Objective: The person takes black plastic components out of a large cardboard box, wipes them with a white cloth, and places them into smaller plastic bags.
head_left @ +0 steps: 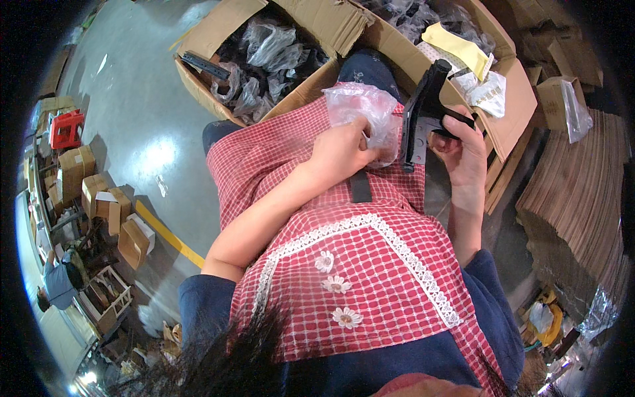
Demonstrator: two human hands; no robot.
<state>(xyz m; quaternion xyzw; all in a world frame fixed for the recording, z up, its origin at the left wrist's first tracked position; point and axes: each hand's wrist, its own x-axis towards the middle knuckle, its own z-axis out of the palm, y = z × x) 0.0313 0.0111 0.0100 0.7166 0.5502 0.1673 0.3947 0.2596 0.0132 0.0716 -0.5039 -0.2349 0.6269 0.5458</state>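
My left hand (338,151) is closed on a crumpled clear plastic bag (360,106), held over my lap. On the other side, my right hand (465,149) grips a black bracket-like part (423,99) with a long bar and an arm sticking out to the right. A grey metal plate with holes (418,140) shows on its lower end. The bag lies right beside the part; I cannot tell whether they touch. A red checked apron (297,241) covers my lap beneath both hands.
An open cardboard box (297,109) ahead holds dark parts in plastic bags. Another box (506,122) at right holds more bags and a yellow sheet (456,47). Flattened cardboard (575,198) is stacked at far right. Small boxes (76,165) and a red stool-like object (66,129) stand left.
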